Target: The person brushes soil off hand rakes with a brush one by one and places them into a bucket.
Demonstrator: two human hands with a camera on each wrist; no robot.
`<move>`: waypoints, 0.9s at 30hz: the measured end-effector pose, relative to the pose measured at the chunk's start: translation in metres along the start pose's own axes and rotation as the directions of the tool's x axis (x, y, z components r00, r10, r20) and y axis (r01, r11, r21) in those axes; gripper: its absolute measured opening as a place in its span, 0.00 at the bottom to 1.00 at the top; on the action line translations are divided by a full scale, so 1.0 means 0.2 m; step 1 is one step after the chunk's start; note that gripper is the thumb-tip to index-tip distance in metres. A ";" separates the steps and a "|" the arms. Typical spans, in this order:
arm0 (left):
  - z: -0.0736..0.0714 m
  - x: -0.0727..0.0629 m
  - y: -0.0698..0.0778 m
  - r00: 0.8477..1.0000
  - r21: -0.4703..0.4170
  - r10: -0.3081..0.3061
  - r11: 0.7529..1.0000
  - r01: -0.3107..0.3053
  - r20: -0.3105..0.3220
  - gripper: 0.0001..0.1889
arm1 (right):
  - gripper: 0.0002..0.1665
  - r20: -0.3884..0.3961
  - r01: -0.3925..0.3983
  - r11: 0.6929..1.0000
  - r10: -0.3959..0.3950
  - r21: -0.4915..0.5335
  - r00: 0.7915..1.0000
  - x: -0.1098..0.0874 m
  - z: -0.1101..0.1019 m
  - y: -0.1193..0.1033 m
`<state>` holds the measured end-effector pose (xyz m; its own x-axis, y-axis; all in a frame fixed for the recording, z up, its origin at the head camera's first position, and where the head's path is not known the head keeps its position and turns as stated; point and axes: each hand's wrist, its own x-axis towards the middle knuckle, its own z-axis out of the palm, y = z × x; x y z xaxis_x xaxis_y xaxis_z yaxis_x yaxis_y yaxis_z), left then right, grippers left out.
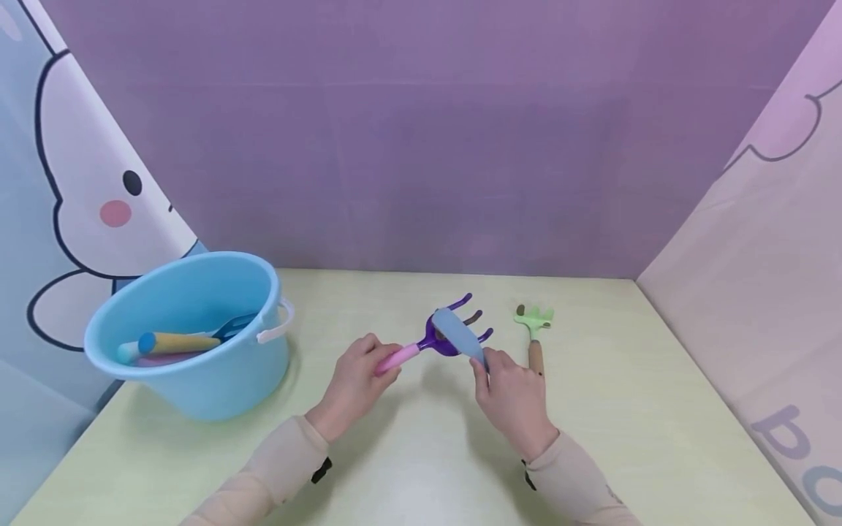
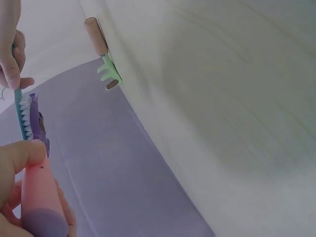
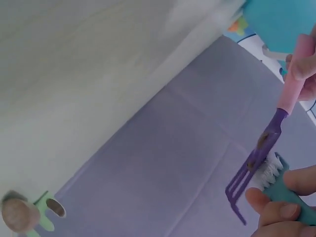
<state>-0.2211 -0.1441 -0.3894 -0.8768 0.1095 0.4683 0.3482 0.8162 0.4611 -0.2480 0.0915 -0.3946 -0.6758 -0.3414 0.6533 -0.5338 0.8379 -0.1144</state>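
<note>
My left hand (image 1: 358,380) grips the pink handle of a small purple hand rake (image 1: 430,340) and holds it above the table. Brown spots show on the rake's head in the right wrist view. In my right hand (image 1: 516,398) is a blue brush (image 1: 458,332), pinched between thumb and fingers. Its white bristles (image 3: 268,172) touch the purple head of the rake. Just right of the right hand, a green hand rake (image 1: 533,318) with a brown handle lies on the table, brown spots on its head too.
A light blue bucket (image 1: 246,383) with a white handle stands at the left. Inside it are a yellow-handled tool (image 1: 180,342) with a blue end and other tools, partly hidden. A purple backdrop (image 1: 421,146) rises behind the pale table (image 1: 625,409), with printed cloth at both sides.
</note>
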 end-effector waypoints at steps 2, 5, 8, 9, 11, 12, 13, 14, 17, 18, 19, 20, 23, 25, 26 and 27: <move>0.00 0.00 0.00 1.000 0.026 0.027 0.999 -0.027 -0.010 0.13 | 0.14 -0.010 0.022 0.999 -0.023 -0.035 1.000 0.00 0.00 0.00; 0.01 -0.01 -0.01 0.997 0.060 0.072 0.996 -0.071 -0.022 0.13 | 0.15 -0.026 0.053 0.995 -0.056 -0.082 0.998 0.01 -0.01 -0.01; 0.01 -0.01 -0.01 0.994 0.086 0.108 0.991 -0.104 -0.034 0.14 | 0.15 -0.028 0.071 0.992 -0.074 -0.108 0.997 0.01 -0.02 -0.01; 0.01 -0.02 -0.01 0.992 0.089 0.116 0.990 -0.113 -0.038 0.14 | 0.15 -0.026 0.076 0.991 -0.079 -0.113 0.997 0.01 -0.02 -0.01; 0.01 -0.02 -0.02 0.991 0.094 0.129 0.988 -0.125 -0.043 0.14 | 0.14 -0.016 0.084 0.989 -0.086 -0.124 0.996 0.02 -0.03 -0.02; 0.01 -0.02 -0.02 0.990 0.097 0.133 0.987 -0.129 -0.043 0.14 | 0.14 -0.007 0.085 0.988 -0.087 -0.127 0.996 0.02 -0.03 -0.02; 0.01 -0.03 -0.03 0.989 0.100 0.140 0.986 -0.135 -0.045 0.14 | 0.13 0.002 0.089 0.988 -0.089 -0.128 0.996 0.02 -0.03 -0.01; 0.01 -0.03 -0.03 0.989 0.106 0.145 0.985 -0.140 -0.043 0.13 | 0.13 0.010 0.091 0.987 -0.091 -0.129 0.996 0.01 -0.03 -0.01; 0.02 -0.03 -0.05 0.986 0.134 0.160 0.979 -0.153 -0.042 0.13 | 0.12 0.030 0.103 0.987 -0.100 -0.122 0.994 0.02 -0.04 -0.01; 0.02 -0.03 -0.05 0.985 0.140 0.169 0.977 -0.161 -0.046 0.13 | 0.12 0.032 0.109 0.987 -0.106 -0.120 0.994 0.02 -0.04 -0.01; 0.02 -0.03 -0.06 0.983 0.148 0.177 0.975 -0.168 -0.050 0.13 | 0.12 0.036 0.113 0.987 -0.109 -0.116 0.993 0.02 -0.04 -0.01; 0.02 -0.03 -0.06 0.981 0.154 0.186 0.972 -0.175 -0.054 0.13 | 0.12 0.041 0.114 0.987 -0.110 -0.110 0.993 0.02 -0.05 0.00; 0.02 -0.03 -0.07 0.976 0.157 0.206 0.969 -0.193 -0.068 0.12 | 0.11 0.065 0.106 0.991 -0.100 -0.087 0.993 0.02 -0.05 0.01; 0.02 -0.03 -0.07 0.976 0.156 0.208 0.968 -0.196 -0.069 0.12 | 0.11 0.090 0.081 0.995 -0.075 -0.063 0.993 0.03 -0.06 0.01; 0.02 -0.03 -0.07 0.976 0.154 0.208 0.969 -0.195 -0.069 0.12 | 0.10 0.097 0.069 0.996 -0.064 -0.050 0.993 0.03 -0.07 0.01; 0.02 -0.03 -0.07 0.976 0.152 0.208 0.969 -0.196 -0.069 0.12 | 0.10 0.107 0.056 0.998 -0.052 -0.038 0.993 0.03 -0.07 0.01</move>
<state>-0.2231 -0.1541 -0.4020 -0.7604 0.2375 0.6045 0.4584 0.8556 0.2405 -0.2461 0.0977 -0.3805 -0.6978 -0.4277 0.5746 -0.5511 0.8330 -0.0492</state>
